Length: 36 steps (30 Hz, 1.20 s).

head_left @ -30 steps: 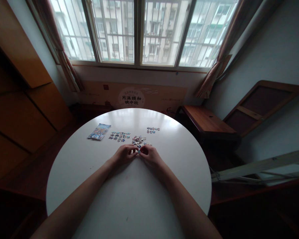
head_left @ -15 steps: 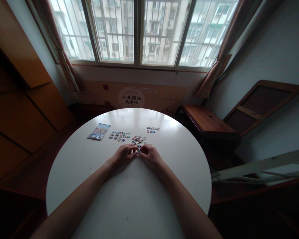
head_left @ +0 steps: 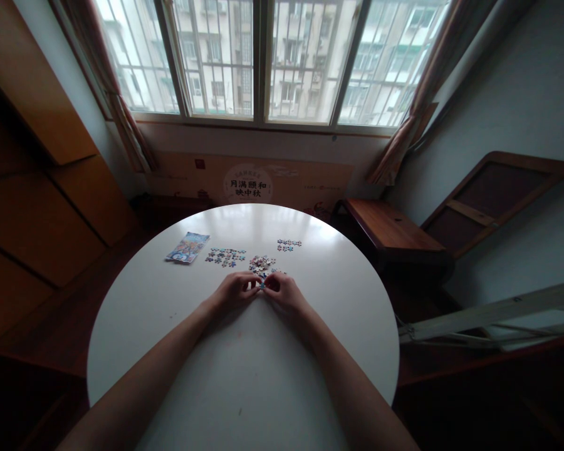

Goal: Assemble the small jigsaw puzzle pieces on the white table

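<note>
Both hands meet at the middle of the white round table (head_left: 225, 382). Between their fingertips is a small bluish jigsaw puzzle piece (head_left: 262, 285). My left hand (head_left: 237, 288) pinches it from the left, thumb and fingers curved together. From the other side, my right hand (head_left: 284, 289) grips it in a similar pinch. Just beyond the fingers lies a loose heap of puzzle pieces (head_left: 262, 263), its near edge partly hidden by the hands. To its left, several pieces (head_left: 225, 257) are spread in rough rows; a smaller group (head_left: 289, 245) lies to the right at the back.
A colourful picture sheet or packet (head_left: 188, 248) lies at the table's left. Behind the table, a printed banner (head_left: 286, 181) stands below the window. A wooden bench (head_left: 390, 223) is at the right, orange-brown cabinets (head_left: 32, 225) at the left.
</note>
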{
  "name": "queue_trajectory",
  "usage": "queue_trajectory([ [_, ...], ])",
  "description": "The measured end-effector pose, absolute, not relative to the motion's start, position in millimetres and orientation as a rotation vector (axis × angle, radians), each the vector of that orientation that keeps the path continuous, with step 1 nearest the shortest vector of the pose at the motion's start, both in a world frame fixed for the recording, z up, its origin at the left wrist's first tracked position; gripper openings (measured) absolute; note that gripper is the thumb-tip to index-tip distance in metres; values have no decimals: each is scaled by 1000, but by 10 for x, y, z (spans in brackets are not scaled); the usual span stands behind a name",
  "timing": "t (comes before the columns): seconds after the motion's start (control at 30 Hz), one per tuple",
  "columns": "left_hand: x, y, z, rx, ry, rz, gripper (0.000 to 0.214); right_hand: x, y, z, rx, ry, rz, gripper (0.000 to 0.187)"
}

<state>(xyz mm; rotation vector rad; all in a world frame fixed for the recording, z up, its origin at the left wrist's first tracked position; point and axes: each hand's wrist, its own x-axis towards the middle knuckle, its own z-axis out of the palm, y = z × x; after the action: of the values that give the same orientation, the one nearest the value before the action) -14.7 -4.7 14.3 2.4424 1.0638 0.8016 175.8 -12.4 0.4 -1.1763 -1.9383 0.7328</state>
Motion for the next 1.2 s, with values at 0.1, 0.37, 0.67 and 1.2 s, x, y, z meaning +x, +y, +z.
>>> queue_trajectory([
  [0.1, -146, -41, 132, 2433, 1070, 809, 18, 1754, -123, 6, -1183, -1936, 733, 6],
  [0.37, -156, -37, 114, 2438, 1075, 800, 19, 1752, -124, 1, -1179, -1929, 736, 5],
  [0.67, -153, -40, 128, 2443, 1070, 802, 18, 1756, -120, -4, -1178, -1931, 735, 6],
  [1.2, -149, -46, 133, 2430, 1072, 798, 18, 1754, -119, -12, -1173, -1929, 736, 6],
])
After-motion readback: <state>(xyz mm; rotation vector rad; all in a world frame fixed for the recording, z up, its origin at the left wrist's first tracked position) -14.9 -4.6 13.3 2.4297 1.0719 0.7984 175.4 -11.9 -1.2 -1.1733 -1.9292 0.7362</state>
